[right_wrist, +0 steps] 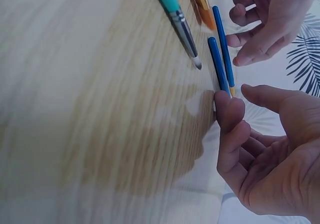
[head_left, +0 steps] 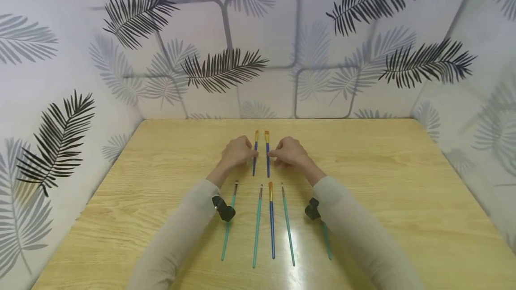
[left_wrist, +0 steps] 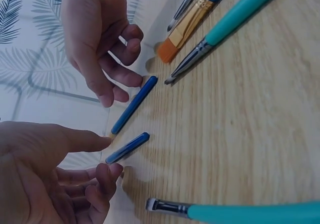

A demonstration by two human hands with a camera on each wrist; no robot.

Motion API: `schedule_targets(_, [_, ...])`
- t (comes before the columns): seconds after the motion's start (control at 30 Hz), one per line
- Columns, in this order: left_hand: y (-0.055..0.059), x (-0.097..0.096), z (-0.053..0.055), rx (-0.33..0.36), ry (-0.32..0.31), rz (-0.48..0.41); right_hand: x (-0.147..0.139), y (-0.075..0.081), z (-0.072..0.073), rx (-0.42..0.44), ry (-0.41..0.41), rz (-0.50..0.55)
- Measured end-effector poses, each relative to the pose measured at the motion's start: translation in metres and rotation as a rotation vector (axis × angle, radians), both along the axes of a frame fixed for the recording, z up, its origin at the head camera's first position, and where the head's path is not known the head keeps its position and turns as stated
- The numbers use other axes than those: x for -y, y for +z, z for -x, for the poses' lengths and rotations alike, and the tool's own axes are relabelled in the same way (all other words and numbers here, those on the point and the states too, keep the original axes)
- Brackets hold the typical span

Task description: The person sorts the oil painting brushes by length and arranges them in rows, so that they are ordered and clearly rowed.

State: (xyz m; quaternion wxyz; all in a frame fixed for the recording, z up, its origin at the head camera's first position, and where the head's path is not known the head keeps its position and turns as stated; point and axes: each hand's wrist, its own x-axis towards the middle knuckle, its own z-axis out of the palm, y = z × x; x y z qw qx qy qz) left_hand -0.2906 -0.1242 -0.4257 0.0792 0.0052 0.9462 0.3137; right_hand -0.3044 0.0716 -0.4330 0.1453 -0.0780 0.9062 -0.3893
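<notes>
Two blue-handled paintbrushes with gold ferrules lie side by side on the table, bristles toward the wall. My left hand (head_left: 238, 151) is at the left blue paintbrush (head_left: 254, 164), its thumb reaching over the handle in the head view. My right hand (head_left: 291, 152) is beside the right blue paintbrush (head_left: 268, 164), its thumb tip at the handle. Both wrist views show a gap between thumb and fingers on each hand, the fingers loosely bent. Whether skin touches the handles is hard to see. Each handle's end (left_wrist: 131, 146) (right_wrist: 216, 51) shows beyond the fingers.
Closer to me lies a row of paintbrushes: a blue one (head_left: 272, 227) among several teal ones, such as this teal paintbrush (head_left: 258, 227). Another teal paintbrush (head_left: 327, 243) is partly hidden by my right forearm. The wooden table (head_left: 383, 155) meets a leaf-patterned wall (head_left: 266, 30).
</notes>
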Motion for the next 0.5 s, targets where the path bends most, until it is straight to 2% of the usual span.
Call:
schedule_targets(0.23, [0.002, 0.006, -0.007, 0.003, 0.0, -0.05, -0.008, 0.001, -0.007, 0.002, 0.013, 0.044])
schedule_targets(0.5, [0.009, 0.012, -0.012, 0.016, 0.003, -0.027, -0.018, 0.007, -0.016, -0.006, 0.019, 0.087])
